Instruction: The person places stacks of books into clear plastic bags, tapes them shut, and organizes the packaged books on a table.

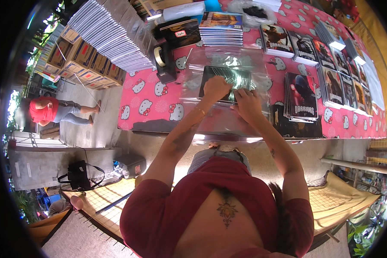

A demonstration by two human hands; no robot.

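Note:
In front of me a dark booklet or stack (210,77) lies on the table under shiny clear plastic (238,75) that throws back the light. My left hand (218,89) is closed, knuckles up, on the plastic over the dark cover. Close beside it, my right hand (248,103) has its fingers bent onto the plastic near the right edge of the dark cover; its fingertips are partly hidden. More loose clear plastic sheeting (193,60) spreads around and beneath. A tape dispenser (163,64) stands to the left.
The table has a pink cartoon-cat cover (150,103). Tall spiral notebook stacks (112,34) rise at left; another notebook stack (221,30) stands behind. Dark-covered notebooks (303,94) and further piles fill the right side. Cardboard boxes (84,56) and a person in red (45,109) are farther left.

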